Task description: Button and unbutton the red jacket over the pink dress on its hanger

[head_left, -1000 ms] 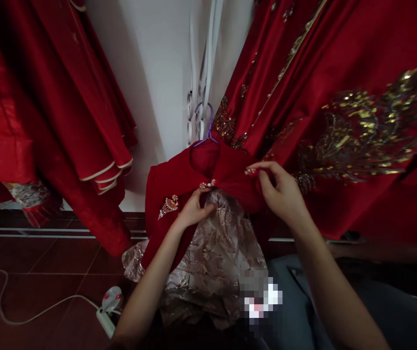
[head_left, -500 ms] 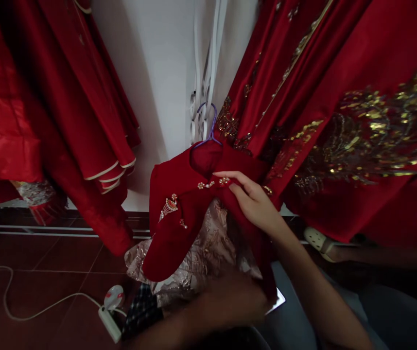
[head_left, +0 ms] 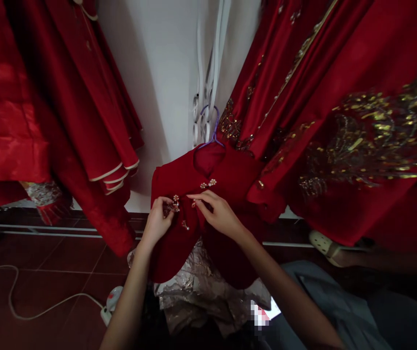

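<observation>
A small dark red garment [head_left: 226,180] hangs on a purple hanger [head_left: 211,127] in front of me, with beaded clasps down its front. My left hand [head_left: 159,219] pinches the front flap at a jewelled clasp [head_left: 174,204]. My right hand [head_left: 217,212] pinches the fabric edge just right of it, fingertips nearly touching the left hand. Pale gold brocade lining [head_left: 201,287] hangs out below the red hem.
Long red gowns hang at the left [head_left: 48,121] and a gold-embroidered red gown [head_left: 339,121] at the right. A white wall [head_left: 168,73] stands behind. A white cord and power strip [head_left: 108,308] lie on the dark red tiled floor. A pale shoe [head_left: 325,243] shows at the right.
My left hand dropped out of sight, then came back up to the clasp. My right hand moved left and down from the collar to the front flap, which now covers the lining.
</observation>
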{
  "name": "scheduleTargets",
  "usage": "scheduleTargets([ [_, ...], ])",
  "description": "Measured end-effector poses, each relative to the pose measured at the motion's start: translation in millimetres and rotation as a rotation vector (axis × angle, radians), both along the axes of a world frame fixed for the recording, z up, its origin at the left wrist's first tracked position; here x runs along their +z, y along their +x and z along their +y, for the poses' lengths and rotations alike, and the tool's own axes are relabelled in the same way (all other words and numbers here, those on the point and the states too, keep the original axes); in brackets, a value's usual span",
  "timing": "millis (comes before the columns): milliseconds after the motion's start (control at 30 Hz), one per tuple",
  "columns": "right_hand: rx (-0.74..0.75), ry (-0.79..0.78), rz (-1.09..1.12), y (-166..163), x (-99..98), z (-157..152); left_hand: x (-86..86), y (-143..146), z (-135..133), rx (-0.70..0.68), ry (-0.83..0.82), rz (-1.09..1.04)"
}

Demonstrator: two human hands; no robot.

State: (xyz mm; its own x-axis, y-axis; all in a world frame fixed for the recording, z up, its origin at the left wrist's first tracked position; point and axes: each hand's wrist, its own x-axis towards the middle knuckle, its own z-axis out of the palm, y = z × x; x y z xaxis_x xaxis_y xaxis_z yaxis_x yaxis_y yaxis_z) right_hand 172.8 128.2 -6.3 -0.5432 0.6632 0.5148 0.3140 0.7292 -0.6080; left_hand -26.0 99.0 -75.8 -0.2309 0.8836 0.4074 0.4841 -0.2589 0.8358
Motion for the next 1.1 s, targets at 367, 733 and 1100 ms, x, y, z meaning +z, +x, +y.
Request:
scheduleTargets([
  [367,-0.003,-0.229,0.127,-30.5,-38.1,32.0,-11.6,22.1,19.1,-0.010,0.037,-0.388],
  [733,-0.088,-0.177,0.216,-36.7,-49.7,32.7,-1.6,28.1,12.7,0.061,-0.016,-0.445],
  [1100,-0.128,-0.157,0.214,-38.7,-56.5,30.9,3.1,26.4,5.2,0.194,0.022,-0.139],
])
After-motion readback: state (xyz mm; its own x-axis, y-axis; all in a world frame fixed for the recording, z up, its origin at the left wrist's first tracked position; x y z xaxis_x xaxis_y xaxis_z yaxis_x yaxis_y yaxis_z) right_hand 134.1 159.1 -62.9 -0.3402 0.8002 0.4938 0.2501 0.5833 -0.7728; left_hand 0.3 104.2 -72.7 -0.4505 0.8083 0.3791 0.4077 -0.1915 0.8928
